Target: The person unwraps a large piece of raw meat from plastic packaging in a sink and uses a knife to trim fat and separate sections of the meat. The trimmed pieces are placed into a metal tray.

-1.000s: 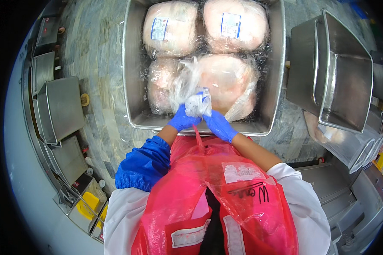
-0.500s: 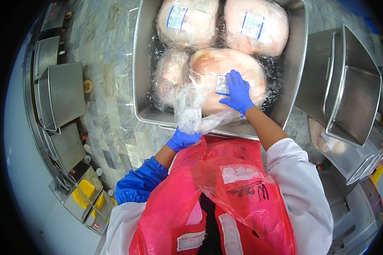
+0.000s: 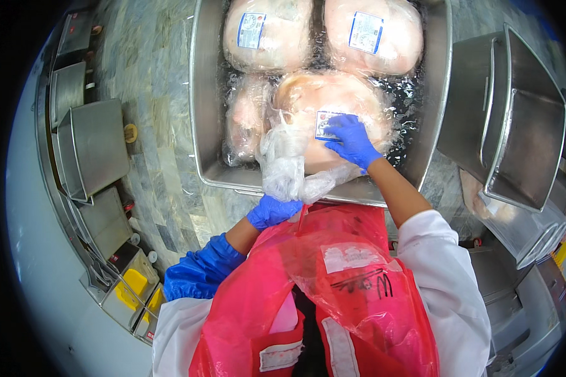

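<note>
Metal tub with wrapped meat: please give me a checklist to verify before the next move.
1. Left hand and right hand gloved: ok, both blue.
2. Loose plastic held: ok, left hand appears to grip it.
3. Loose plastic wholly inside tub: not ok, it crosses the near rim.
4. Label on large near piece fully visible: not ok, right hand covers part.
5. That piece sealed: cannot tell.

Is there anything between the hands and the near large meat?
Yes, for the left hand: bunched plastic lies between it and the meat, over the bin's near rim. Nothing visible blocks the right hand, over the meat's label.
</note>
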{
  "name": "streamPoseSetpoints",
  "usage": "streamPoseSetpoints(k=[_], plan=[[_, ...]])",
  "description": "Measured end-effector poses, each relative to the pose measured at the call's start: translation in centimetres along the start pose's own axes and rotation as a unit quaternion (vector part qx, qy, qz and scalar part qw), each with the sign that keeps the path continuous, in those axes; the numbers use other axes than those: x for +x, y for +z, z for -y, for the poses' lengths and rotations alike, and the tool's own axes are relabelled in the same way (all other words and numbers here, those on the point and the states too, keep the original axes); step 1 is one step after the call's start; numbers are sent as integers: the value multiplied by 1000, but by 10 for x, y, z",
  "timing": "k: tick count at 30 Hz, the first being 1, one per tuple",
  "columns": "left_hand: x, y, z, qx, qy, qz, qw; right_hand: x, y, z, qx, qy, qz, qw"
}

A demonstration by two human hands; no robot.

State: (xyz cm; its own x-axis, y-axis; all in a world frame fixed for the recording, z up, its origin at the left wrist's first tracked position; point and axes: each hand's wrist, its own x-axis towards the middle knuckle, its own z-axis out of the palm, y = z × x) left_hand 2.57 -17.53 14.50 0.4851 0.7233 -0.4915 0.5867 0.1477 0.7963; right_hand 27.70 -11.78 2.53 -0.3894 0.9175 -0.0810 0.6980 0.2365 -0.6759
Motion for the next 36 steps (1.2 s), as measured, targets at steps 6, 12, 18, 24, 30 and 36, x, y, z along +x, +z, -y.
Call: streamPoseSetpoints(k=[6, 12, 18, 24, 30, 36], plan=[[11, -34, -40, -29, 16, 5, 999, -73, -42, 55, 226, 5, 124, 966], [19, -44, -109, -254, -44, 66, 964, -69, 43, 89, 146, 65, -114, 981], [22, -70, -141, -56, 171, -56, 982, -82, -44, 127, 297, 138, -49, 944], [54, -113, -185, -294, 96, -57, 949, -44, -131, 138, 251, 150, -102, 951], [53, -127, -175, -260, 128, -86, 953, -31, -150, 160, 261, 219, -56, 939], [-6, -168, -141, -339, 66, -258, 903, -23, -78, 109, 139, 92, -74, 983]])
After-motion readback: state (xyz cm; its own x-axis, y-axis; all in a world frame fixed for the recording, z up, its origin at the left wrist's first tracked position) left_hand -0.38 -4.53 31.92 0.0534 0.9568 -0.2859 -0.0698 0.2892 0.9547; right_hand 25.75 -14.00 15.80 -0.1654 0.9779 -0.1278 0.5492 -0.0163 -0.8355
